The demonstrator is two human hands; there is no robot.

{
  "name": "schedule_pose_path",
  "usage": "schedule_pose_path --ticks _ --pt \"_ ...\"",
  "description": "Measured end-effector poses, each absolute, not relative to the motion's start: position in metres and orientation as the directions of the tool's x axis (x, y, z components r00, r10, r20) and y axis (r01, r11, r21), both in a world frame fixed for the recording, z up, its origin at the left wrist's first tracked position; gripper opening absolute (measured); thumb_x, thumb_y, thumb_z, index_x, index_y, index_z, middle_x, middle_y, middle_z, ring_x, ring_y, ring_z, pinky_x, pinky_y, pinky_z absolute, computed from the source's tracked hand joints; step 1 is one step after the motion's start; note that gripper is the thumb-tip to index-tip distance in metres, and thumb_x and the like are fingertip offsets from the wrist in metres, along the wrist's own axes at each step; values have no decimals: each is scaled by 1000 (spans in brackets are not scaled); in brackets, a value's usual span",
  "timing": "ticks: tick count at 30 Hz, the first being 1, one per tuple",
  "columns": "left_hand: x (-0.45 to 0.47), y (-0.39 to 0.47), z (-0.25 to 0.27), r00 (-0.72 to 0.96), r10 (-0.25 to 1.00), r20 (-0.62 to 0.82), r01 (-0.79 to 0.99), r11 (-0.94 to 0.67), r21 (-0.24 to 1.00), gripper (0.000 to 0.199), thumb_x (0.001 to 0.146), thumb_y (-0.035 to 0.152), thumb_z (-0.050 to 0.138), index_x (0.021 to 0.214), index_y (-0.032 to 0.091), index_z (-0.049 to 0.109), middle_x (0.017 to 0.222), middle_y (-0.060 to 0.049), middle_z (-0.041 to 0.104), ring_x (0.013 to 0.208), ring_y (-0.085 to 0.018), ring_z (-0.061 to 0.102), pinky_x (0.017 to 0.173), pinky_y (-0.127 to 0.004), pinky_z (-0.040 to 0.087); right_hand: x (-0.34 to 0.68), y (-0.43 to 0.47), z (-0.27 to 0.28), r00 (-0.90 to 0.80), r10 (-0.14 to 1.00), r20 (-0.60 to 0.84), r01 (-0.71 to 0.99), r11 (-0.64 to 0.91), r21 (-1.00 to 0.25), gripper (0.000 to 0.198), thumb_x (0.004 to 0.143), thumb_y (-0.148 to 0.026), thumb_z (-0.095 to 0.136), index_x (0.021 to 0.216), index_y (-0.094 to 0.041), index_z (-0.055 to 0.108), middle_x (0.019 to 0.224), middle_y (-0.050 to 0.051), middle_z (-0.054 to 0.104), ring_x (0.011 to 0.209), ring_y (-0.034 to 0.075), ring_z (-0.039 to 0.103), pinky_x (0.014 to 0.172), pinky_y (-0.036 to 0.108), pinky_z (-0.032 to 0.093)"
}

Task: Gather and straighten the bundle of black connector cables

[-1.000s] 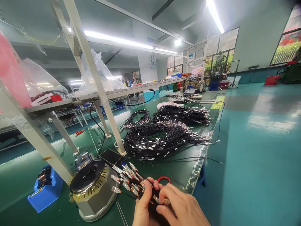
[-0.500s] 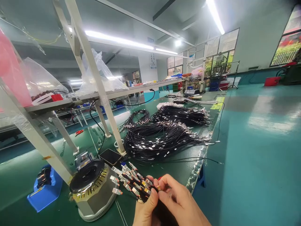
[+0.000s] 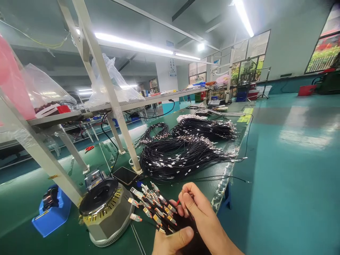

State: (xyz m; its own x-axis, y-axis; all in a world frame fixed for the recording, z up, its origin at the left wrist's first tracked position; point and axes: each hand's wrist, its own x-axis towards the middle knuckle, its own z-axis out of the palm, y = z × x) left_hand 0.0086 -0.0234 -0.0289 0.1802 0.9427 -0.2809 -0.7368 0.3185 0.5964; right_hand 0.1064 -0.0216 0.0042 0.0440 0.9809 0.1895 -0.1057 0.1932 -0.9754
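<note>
Right hand (image 3: 204, 216) lifted since half second ago, fingertips now pinched on one thin wire end above bundle. Left hand (image 3: 170, 241) closed round black cable bundle (image 3: 159, 212), thumb across it; metal-tipped connectors fan out toward round grey machine (image 3: 106, 212). Machine: octagonal metal body, black disc top, brass-coloured slotted ring. Left of machine, blue plastic tape dispenser (image 3: 50, 212). Behind machine, dark glossy phone (image 3: 124, 175); beyond it, heaped coils of black cables (image 3: 180, 156) on green bench mat (image 3: 26, 198). No writing readable.
</note>
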Motion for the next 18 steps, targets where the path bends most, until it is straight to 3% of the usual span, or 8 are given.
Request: schedule_pose_path --ticks 5,8,10,12,15,16,18 --pt "8 -22 -26 264 919 -294 -588 395 706 57 34 18 95 87 14 77 85 -12 78 90 -37 72 88 -47 53 101 -21 20 -30 975 220 -204 209 -956 27 97 -47 48 84 -23 48 69 -7 35 62 13 33 57 24 31" --pt "7 -20 -29 306 918 -254 -559 389 732 65 35 21 96 96 11 76 91 -15 78 95 -39 70 90 -49 52 93 -17 38 -35 973 229 -200 218 -955 18 94 -37 50 83 -23 49 72 -6 38 63 13 35 58 24 33" --pt "6 -16 -33 254 946 -200 -576 314 754 60 34 19 97 91 13 77 92 -13 78 91 -35 71 84 -43 55 95 -11 48 -33 961 275 -181 264 -947 14 89 -33 53 80 -23 51 80 -4 46 71 14 44 65 25 39" --pt "4 -10 -35 217 964 -153 -587 254 769 44 39 19 97 78 16 76 75 -8 77 73 -25 72 69 -34 56 108 -7 53 -8 942 337 -161 331 -930 5 84 -29 57 88 -25 56 101 0 55 88 17 53 78 27 44" --pt "-3 -2 -30 220 970 -104 -615 221 757 36 45 26 97 71 20 73 52 1 66 52 -15 63 62 -29 54 144 -15 35 66 921 383 -52 386 -921 54 76 -21 67 126 -30 51 145 2 41 126 22 42 107 35 32" --pt "-6 -1 -25 220 971 -95 -632 216 744 36 46 28 97 74 22 74 51 2 65 53 -15 63 65 -30 55 155 -22 22 23 941 337 56 336 -940 67 73 -24 72 134 -32 47 146 3 43 130 24 41 109 39 31" --pt "-10 -1 -15 228 971 -73 -667 210 715 38 47 28 97 78 25 74 55 4 66 58 -14 65 71 -33 56 170 -38 -11 -93 985 147 188 162 -969 62 67 -35 78 126 -31 59 135 4 58 123 30 52 107 45 35"
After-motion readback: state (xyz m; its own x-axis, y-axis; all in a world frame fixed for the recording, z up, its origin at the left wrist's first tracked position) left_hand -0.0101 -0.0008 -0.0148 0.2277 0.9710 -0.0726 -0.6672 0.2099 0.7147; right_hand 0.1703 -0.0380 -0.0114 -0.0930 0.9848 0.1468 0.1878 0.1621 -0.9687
